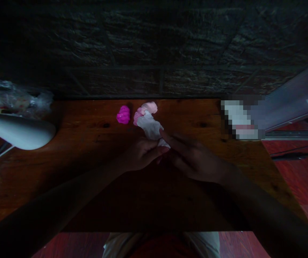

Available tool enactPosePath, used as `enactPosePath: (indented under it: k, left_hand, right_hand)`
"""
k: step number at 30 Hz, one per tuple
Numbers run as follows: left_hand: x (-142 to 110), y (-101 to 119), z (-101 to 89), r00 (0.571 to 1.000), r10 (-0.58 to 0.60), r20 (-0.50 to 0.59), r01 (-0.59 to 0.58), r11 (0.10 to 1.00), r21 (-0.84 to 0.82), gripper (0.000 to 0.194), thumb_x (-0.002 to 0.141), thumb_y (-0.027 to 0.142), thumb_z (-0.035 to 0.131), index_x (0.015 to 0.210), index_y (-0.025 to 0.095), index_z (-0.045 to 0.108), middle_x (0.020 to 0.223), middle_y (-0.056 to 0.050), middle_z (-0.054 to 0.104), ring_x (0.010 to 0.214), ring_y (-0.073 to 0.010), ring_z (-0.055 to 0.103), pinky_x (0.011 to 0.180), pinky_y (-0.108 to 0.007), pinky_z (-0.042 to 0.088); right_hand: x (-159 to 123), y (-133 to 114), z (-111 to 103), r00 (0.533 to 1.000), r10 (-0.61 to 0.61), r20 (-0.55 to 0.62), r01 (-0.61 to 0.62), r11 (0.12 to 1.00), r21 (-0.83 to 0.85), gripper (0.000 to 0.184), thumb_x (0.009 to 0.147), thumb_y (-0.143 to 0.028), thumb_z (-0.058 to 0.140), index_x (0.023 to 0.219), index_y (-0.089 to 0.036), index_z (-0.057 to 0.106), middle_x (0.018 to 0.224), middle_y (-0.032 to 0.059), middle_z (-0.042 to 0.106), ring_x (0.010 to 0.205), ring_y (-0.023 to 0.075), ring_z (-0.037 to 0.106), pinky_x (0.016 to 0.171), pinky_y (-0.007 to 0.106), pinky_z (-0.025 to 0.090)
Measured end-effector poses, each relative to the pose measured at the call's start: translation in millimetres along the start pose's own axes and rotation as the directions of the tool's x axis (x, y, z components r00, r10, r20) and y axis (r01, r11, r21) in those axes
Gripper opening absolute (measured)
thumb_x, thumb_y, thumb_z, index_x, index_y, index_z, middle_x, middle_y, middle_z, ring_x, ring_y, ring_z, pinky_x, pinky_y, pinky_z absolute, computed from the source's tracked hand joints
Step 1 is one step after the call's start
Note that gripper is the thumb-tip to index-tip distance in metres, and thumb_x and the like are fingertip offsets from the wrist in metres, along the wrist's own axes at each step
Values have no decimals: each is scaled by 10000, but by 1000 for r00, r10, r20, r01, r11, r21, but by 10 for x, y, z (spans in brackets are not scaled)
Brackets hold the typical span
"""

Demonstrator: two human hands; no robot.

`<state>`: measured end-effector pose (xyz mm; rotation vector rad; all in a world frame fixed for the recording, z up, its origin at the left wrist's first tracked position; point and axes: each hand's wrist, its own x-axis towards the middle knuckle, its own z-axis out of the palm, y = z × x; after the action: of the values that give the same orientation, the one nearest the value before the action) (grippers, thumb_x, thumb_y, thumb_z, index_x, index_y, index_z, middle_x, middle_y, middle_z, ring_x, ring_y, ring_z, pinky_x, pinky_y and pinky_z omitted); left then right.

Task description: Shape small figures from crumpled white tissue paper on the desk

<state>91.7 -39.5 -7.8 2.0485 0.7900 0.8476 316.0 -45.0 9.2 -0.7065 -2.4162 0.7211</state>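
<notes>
Both my hands hold a thin, wrinkled white piece, soft-looking, either paper or stretched clay; I cannot tell which. Its near end is pinched between the thumb and fingers of my left hand. My right hand meets it from the other side, with its fingertips closed on the same end. Just behind the white piece lie a pale pink lump and a mid-pink lump, partly covered by it. A bright magenta lump with a ridged surface sits apart, to their left.
The wooden table runs back to a dark tiled wall. At the left stand a white rounded object and crumpled clear plastic. A blurred-out white item lies at the right, beside a grey panel.
</notes>
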Motion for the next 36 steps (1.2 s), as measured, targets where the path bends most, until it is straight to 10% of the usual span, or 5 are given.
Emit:
enactPosePath:
  k: [7,14,24,36]
  left_hand:
    - [-20,0,40,998,49,33,-46,997,-68,576,1092,517,402,772,144,704,529,3,663,465,-94,618,537,-199,474]
    - [-24,-15,32,994,-55,91,68,986,-153,724,1054,650,357,744,118,737,551,-32,653,488,-108,575,520,-230,441]
    - [-14,-12,28,993,-95,73,104,986,-132,517,1009,519,568,678,138,680,577,-18,671,519,-102,602,525,-203,426]
    - [-30,-57,34,999,-40,38,41,999,-25,650,1029,645,457,696,138,690,515,-18,670,452,-99,621,479,-189,433]
  right_hand:
    - [32,6,-203,945,292,149,-326,782,531,452,973,-336,670,1413,-231,673,1051,57,808,880,183,750,782,302,610]
    - [100,73,-120,929,345,132,-336,640,691,241,916,-320,777,1127,-208,815,886,13,804,745,111,712,711,223,586]
    - [61,66,-43,977,181,-109,-141,942,305,221,942,-255,745,1149,-189,786,1065,74,821,921,184,779,806,269,596]
    - [78,13,-31,981,65,-182,-33,984,176,118,976,-166,674,1063,-160,754,948,55,807,824,139,758,758,219,571]
